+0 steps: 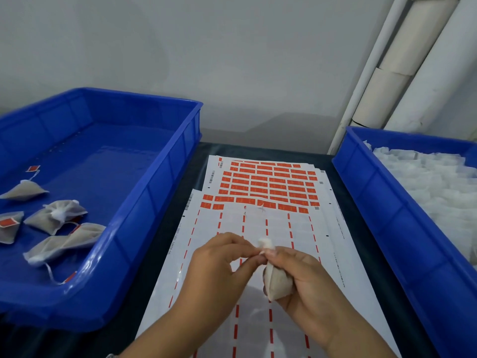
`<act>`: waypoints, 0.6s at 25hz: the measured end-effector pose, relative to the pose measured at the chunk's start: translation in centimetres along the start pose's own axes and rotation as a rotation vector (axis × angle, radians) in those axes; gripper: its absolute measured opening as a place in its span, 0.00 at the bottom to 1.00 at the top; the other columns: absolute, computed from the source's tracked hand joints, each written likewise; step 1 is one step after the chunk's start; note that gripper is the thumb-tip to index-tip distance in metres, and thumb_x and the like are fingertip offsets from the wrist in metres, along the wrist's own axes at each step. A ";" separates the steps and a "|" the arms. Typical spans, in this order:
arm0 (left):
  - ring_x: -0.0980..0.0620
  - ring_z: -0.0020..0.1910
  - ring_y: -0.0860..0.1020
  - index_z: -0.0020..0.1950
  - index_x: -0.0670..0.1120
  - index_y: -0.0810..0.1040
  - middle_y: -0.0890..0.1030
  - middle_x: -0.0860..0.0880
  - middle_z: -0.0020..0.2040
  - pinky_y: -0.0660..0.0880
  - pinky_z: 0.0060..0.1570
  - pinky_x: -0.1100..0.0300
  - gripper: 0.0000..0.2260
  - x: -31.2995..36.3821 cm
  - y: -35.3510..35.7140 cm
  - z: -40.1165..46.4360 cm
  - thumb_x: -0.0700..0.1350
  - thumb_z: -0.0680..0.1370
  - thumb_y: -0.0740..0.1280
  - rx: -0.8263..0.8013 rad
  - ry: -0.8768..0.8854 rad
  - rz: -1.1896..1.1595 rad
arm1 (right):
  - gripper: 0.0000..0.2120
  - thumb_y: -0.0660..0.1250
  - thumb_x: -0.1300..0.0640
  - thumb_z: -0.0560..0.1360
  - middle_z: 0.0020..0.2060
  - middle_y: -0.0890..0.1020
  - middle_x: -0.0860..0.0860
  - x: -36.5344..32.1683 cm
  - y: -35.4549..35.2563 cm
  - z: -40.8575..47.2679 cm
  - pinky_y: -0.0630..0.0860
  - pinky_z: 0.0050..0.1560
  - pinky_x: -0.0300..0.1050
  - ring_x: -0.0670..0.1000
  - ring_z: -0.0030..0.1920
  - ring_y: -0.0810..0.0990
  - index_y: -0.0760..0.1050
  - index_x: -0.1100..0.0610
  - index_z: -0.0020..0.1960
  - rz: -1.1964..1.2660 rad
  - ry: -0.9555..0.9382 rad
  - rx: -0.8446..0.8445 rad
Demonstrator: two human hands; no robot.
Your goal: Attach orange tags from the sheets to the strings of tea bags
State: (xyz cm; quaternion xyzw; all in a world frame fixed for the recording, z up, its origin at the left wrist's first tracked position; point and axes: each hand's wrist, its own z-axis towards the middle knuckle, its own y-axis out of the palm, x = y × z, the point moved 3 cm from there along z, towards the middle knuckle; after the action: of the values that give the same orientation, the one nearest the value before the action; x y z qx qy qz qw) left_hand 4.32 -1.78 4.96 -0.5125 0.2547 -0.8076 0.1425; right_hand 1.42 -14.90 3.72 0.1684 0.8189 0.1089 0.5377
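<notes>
Orange tags: the unpeeled tags (268,187) fill the far part of the top sheet (258,254); its near part is stripped, with only dashed orange lines left.
Tea bag in hand: a pale mesh tea bag (277,280) sits over the stripped part of the sheet, long axis running from the palm up toward the fingertips, its bunched white top pointing away from the person.
Right hand: the right hand (302,277) is curled closed around the bag's body.
Left hand: the left hand (222,259) pinches at the bag's top with thumb and forefinger; whether it has the string itself I cannot tell.
Key relation: the tags lie straight ahead, beyond both hands; judging from this, the left hand is the one free to reach them.
Left tray: the blue tray (160,161) holds bags already tagged (55,215).
Right tray: another blue tray (387,202) holds a heap of white untagged bags (433,182).
</notes>
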 end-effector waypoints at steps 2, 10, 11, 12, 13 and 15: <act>0.71 0.49 0.71 0.38 0.59 0.77 0.75 0.67 0.37 0.69 0.41 0.79 0.03 -0.4 -0.3 0.2 0.54 0.70 0.69 -0.015 -0.068 0.006 | 0.10 0.67 0.60 0.74 0.29 0.77 0.52 -0.1 -0.2 -0.2 0.73 0.29 0.38 0.44 0.28 0.75 0.83 0.59 0.35 -0.019 -0.011 0.044; 0.57 0.36 0.75 0.38 0.53 0.74 0.77 0.55 0.35 0.73 0.35 0.70 0.11 -0.3 1.3 0.4 0.45 0.79 0.58 -0.474 -0.353 -0.079 | 0.09 0.69 0.57 0.73 0.32 0.82 0.50 -0.1 -2.1 -0.8 0.75 0.37 0.43 0.45 0.32 0.77 0.83 0.55 0.36 -0.247 -0.023 0.118; 0.57 0.33 0.73 0.37 0.51 0.73 0.76 0.55 0.32 0.72 0.35 0.68 0.12 -0.3 1.3 0.4 0.45 0.80 0.57 -0.504 -0.413 -0.140 | 0.08 0.69 0.57 0.73 0.33 0.82 0.50 0.0 -2.4 -0.8 0.75 0.37 0.42 0.45 0.32 0.77 0.84 0.54 0.36 -0.246 -0.021 0.120; 0.57 0.30 0.72 0.36 0.49 0.73 0.74 0.55 0.29 0.72 0.34 0.67 0.14 -0.4 1.3 0.4 0.43 0.80 0.55 -0.514 -0.477 -0.210 | 0.08 0.69 0.57 0.73 0.33 0.82 0.50 0.0 -2.5 -0.9 0.75 0.38 0.41 0.45 0.32 0.78 0.84 0.53 0.37 -0.244 -0.018 0.120; 0.57 0.27 0.69 0.34 0.47 0.72 0.72 0.54 0.26 0.70 0.31 0.66 0.16 -0.4 1.2 0.4 0.42 0.81 0.54 -0.502 -0.545 -0.286 | 0.06 0.70 0.57 0.72 0.34 0.83 0.50 0.1 -2.7 -0.9 0.75 0.38 0.40 0.44 0.32 0.79 0.84 0.52 0.38 -0.244 -0.017 0.114; 0.57 0.21 0.63 0.29 0.45 0.68 0.66 0.51 0.23 0.64 0.24 0.66 0.18 0.0 0.6 0.4 0.39 0.80 0.54 -0.417 -0.678 -0.492 | 0.04 0.71 0.58 0.70 0.38 0.85 0.49 0.2 -3.1 -1.0 0.77 0.41 0.39 0.46 0.38 0.83 0.84 0.52 0.42 -0.239 -0.007 0.082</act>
State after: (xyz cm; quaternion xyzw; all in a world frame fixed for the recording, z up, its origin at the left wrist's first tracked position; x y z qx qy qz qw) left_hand 4.72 -2.34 4.77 -0.8104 0.2214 -0.5358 -0.0841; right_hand -0.04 -17.63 2.84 0.0916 0.8350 0.0099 0.5425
